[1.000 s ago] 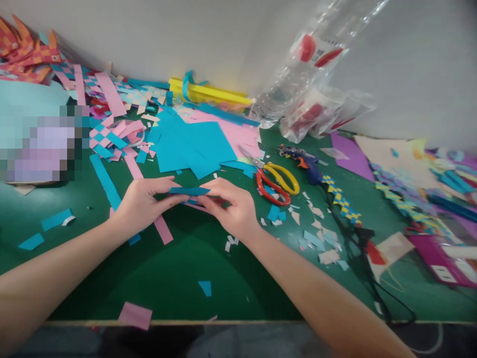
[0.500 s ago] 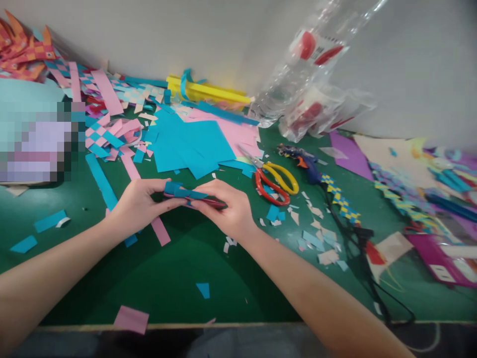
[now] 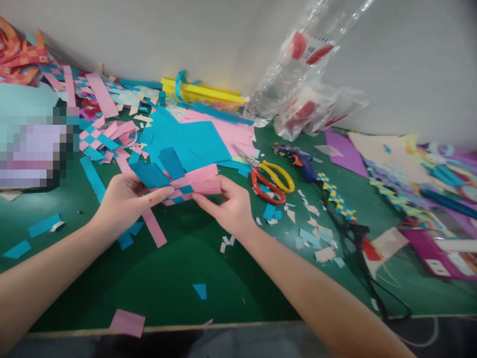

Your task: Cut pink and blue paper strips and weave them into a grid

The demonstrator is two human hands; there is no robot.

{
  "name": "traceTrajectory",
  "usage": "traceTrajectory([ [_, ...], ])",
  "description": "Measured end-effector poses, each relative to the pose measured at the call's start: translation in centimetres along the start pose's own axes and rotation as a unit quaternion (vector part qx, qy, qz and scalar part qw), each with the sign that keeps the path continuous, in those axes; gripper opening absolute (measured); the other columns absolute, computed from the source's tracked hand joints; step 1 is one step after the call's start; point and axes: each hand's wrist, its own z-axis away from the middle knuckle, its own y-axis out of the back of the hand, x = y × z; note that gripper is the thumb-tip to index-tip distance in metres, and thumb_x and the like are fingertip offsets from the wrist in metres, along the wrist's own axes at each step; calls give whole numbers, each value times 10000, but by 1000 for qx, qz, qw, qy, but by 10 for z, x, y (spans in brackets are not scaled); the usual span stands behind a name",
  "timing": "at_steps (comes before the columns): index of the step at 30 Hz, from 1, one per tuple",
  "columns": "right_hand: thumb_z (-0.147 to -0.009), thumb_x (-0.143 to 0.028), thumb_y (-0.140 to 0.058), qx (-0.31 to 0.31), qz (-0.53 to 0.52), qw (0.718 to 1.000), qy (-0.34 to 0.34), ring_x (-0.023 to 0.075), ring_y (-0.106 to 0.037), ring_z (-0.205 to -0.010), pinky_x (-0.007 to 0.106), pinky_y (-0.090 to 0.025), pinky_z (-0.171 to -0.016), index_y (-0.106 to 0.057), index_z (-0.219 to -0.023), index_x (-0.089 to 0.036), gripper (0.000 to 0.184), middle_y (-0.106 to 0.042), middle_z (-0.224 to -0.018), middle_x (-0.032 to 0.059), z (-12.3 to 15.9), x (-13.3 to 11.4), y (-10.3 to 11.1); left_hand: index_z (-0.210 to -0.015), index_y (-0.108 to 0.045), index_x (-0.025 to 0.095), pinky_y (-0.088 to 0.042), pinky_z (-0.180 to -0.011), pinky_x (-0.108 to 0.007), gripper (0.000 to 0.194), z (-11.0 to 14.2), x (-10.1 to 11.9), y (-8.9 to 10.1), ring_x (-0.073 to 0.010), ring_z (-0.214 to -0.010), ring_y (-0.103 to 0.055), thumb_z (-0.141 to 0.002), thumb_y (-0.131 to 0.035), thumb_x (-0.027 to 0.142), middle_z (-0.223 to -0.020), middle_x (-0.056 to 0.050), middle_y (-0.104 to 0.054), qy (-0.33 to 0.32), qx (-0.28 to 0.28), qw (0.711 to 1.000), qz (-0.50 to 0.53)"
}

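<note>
Between my two hands is a woven paper piece (image 3: 186,189) of blue and pink strips, held above the green table. Its blue strips stick up at the upper left and its pink strips point right. My left hand (image 3: 128,199) is closed on the left side, thumb lying across the weave. With thumb and fingers, my right hand (image 3: 231,201) pinches the pink strip ends at the right. Behind the piece lie blue paper sheets (image 3: 201,141). Scissors (image 3: 270,181) with one red and one yellow handle rest to the right of my right hand.
A glue gun (image 3: 305,166) with its black cord lies right of the scissors, near paper scraps (image 3: 316,238). Clear plastic packages (image 3: 298,74) lean on the wall. Woven orange figures (image 3: 18,52) stand back left. The table's front edge (image 3: 186,327) runs below my hands.
The woven piece was seen nearly edge-on and flat between my fingers; now its checkered face and spread strips show. My right hand has moved to the pink ends. The view has shifted slightly.
</note>
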Motion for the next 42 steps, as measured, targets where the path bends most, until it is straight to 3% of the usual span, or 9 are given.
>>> traceTrajectory([
  [3,-832,-242,-671,61,25,997,38,172,-696,-817,312,-596,-732,-595,-1129,-244,308,-706,-969,29,0,0,1,-1012,-730,318,-625,-824,-432,257,-3,-5,3,-258,-896,-725,-765,-779,368,-986,-2,-754,-37,32,999,23],
  [7,-883,-246,-608,87,40,993,69,169,-664,-712,345,-600,-706,-415,-1301,-276,461,-659,-842,-1,-1,5,2,-1110,-703,336,-608,-840,-394,333,-6,-7,6,-256,-1016,-687,-784,-767,358,-1085,-15,-727,-74,29,997,4],
  [11,-868,-240,-627,90,67,990,88,149,-620,-669,343,-584,-678,-480,-1187,-266,352,-623,-875,7,-1,7,2,-1126,-691,293,-580,-901,-412,357,-8,-3,7,-249,-1023,-677,-781,-769,341,-1073,-28,-721,-112,43,992,-44],
  [16,-845,-197,-647,63,109,983,131,140,-619,-705,317,-554,-654,-543,-976,-251,176,-626,-846,-8,-1,3,3,-1195,-628,289,-450,-1077,-505,478,-10,1,9,-281,-1156,-606,-747,-790,332,-1201,-22,-659,-230,29,960,-154],
  [21,-861,-133,-625,26,90,984,151,157,-662,-824,343,-554,-754,-559,-872,-241,127,-691,-863,3,-3,-1,3,-989,-682,369,-354,-1124,-576,193,-10,-1,9,-243,-916,-690,-803,-734,378,-976,42,-736,-286,-6,920,-269],
  [24,-864,-129,-634,24,75,987,139,154,-674,-858,339,-557,-793,-590,-883,-236,117,-713,-885,6,-3,0,3,-902,-702,372,-362,-1116,-578,58,-11,-4,9,-220,-828,-699,-849,-680,361,-913,54,-750,-293,-16,915,-278],
  [32,-836,-253,-699,25,79,995,62,169,-717,-853,322,-601,-783,-655,-940,-239,113,-734,-917,15,-2,3,5,-822,-727,377,-479,-1023,-565,97,-11,-4,9,-211,-736,-693,-855,-636,384,-818,53,-748,-229,-32,937,-262],
  [38,-788,-250,-747,53,86,990,96,205,-720,-935,391,-604,-874,-696,-851,-267,83,-758,-889,-1,-3,7,6,-817,-728,376,-478,-1020,-573,141,-10,-4,10,-207,-727,-689,-870,-605,421,-818,49,-748,-212,-14,936,-282],
  [42,-805,-229,-734,36,97,989,102,181,-729,-845,346,-619,-791,-720,-877,-264,81,-767,-888,-7,-4,9,6,-807,-728,372,-491,-1008,-544,139,-10,-4,12,-206,-745,-693,-864,-617,435,-821,45,-751,-210,-17,934,-287],
])
